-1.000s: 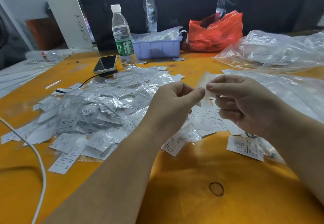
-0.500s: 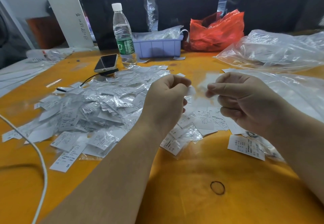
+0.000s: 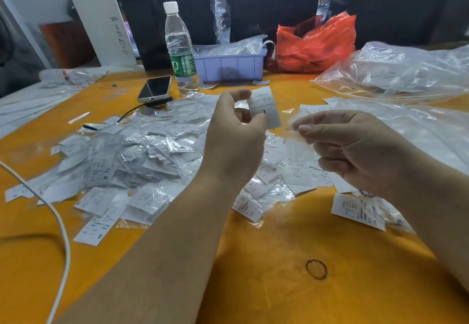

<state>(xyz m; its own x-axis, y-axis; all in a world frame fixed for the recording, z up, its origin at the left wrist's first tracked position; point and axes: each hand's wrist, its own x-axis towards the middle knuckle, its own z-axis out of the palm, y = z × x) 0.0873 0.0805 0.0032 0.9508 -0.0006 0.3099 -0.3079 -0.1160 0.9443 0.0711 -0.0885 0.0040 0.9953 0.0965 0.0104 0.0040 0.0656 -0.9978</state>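
left grip (image 3: 236,141) pinches a small white printed paper label marked l (image 3: 265,108) between thumb and forefinger, held upright above the orange worktop (image 3: 279,247). right grip (image 3: 355,151) pinches a thin clear plastic sleeve (image 3: 299,123), blurred, just beside the label's lower edge; i cannot tell if the two touch. my read: the label is not yet inside the sleeve, so this piece is at the start of bagging. the job overall looks well along: a big heap of sleeved labels (image 3: 132,151) lies left of my forearm, and a smaller spread of bare white labels (image 3: 299,171) waits under my hands, with one more (image 3: 357,210) near my right wrist. around: a clear plastic water bottle with green wrap (image 3: 180,49), a dark phone (image 3: 154,91) on a black lead, a lilac plastic tray (image 3: 228,66), a red plastic bag (image 3: 314,42), large crumpled clear bags (image 3: 396,70) on the right, a white cable (image 3: 61,222) at the left, a dark rubber band (image 3: 316,269) near me. nothing stands between label and sleeve; the flimsy sleeve mouth is the likely snag.
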